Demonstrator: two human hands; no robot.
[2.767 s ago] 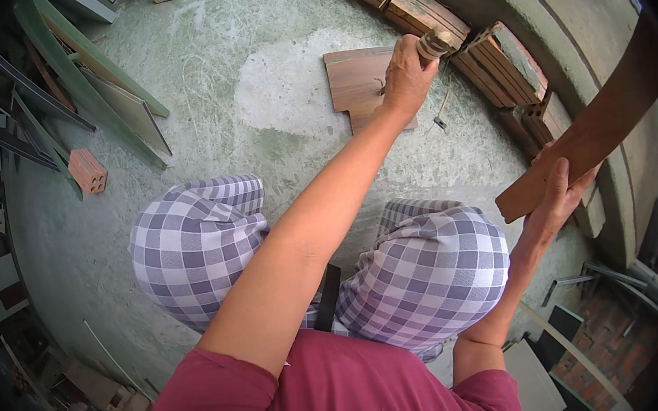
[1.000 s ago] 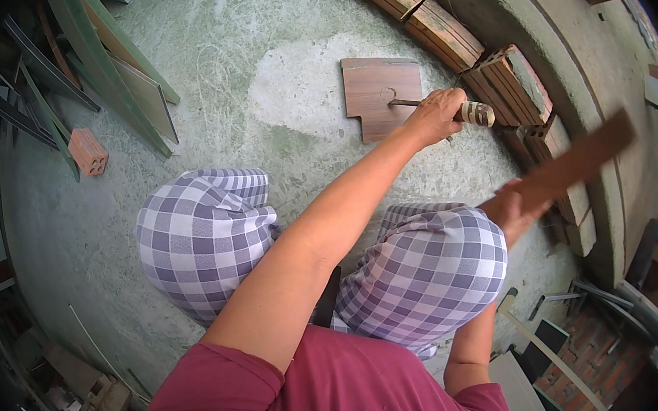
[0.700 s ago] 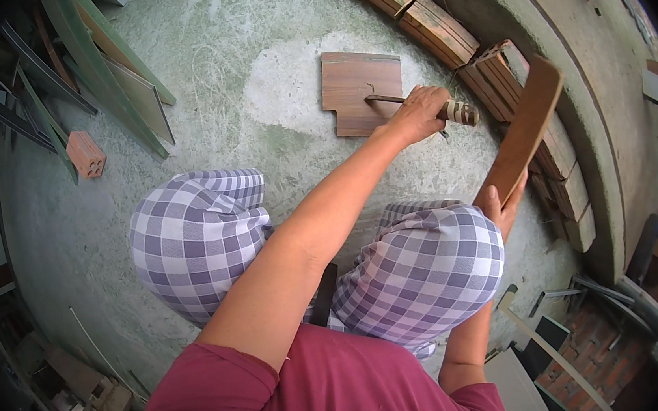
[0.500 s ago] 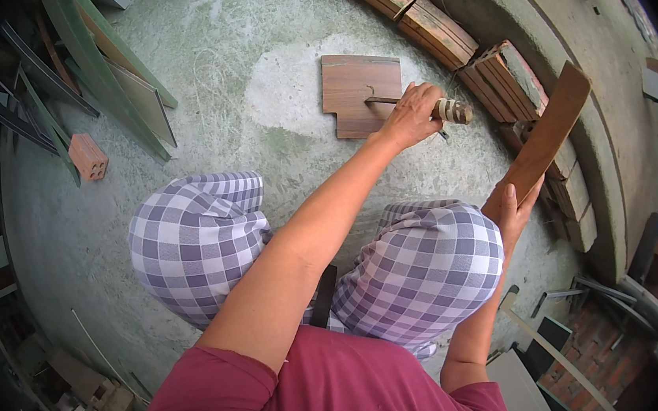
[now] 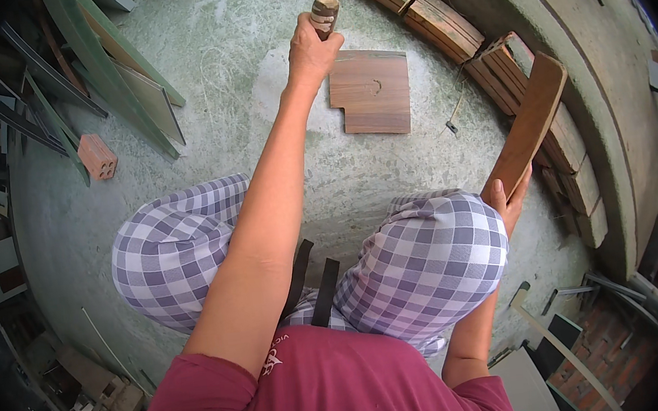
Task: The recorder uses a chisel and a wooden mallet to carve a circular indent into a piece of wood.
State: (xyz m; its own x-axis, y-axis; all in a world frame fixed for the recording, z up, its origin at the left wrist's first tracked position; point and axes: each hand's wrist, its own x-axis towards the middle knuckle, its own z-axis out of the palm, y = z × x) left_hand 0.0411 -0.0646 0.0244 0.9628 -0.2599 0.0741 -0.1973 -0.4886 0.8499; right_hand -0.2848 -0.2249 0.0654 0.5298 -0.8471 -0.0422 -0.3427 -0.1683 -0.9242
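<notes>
My left hand (image 5: 309, 55) is reached out over the floor, closed around a chisel-like tool (image 5: 325, 14). Its thick wooden handle is wrapped in pale tape and points up past my fist; its metal end is hidden. Below and right of that hand lies a flat wood-grain board (image 5: 372, 114) with a notched left corner and a curved mark near its middle. By my right knee, my right hand (image 5: 511, 202) grips the lower end of a long brown wooden plank (image 5: 531, 122), which slants up to the right.
A small thin tool (image 5: 453, 125) lies right of the board. Stacked hollow bricks (image 5: 438, 24) line the concrete ledge (image 5: 566, 40) on the right. A single brick (image 5: 97, 156) and leaning panels (image 5: 130, 74) stand at the left. A pale strip (image 5: 565, 349) lies lower right.
My left hand has swung left and away from me with the tool, off the board's right side. The plank has shifted slightly left, still in my right hand.
</notes>
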